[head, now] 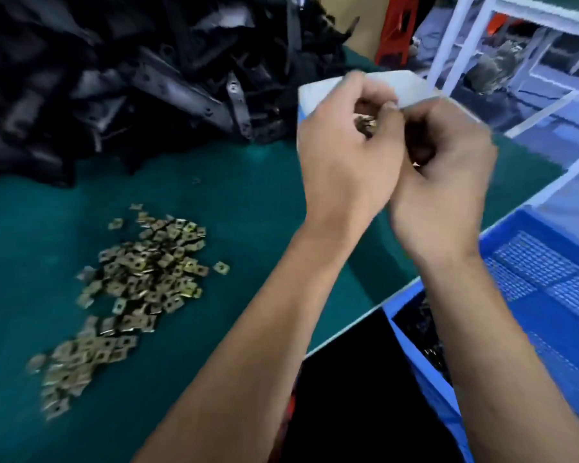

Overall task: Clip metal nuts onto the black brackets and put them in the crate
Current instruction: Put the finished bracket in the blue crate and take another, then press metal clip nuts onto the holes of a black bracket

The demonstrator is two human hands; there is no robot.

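My left hand (345, 152) is raised over the green table with its fingers curled round several brass-coloured metal nuts (365, 123). My right hand (448, 182) is pressed up against it, fingers curled; a dark piece shows inside its grip, too blurred to name. A loose heap of metal nuts (137, 282) lies on the table at lower left. A big pile of black brackets (154, 71) fills the far left. The blue crate (528, 262) stands at the lower right beside the table edge, with dark parts (428, 329) inside.
A white box (405, 85) stands on the table just behind my hands. A white metal rack (515, 45) and a red stool (396, 31) are beyond the table's far right edge. The green table (248, 182) surface shows between the nut heap and my hands.
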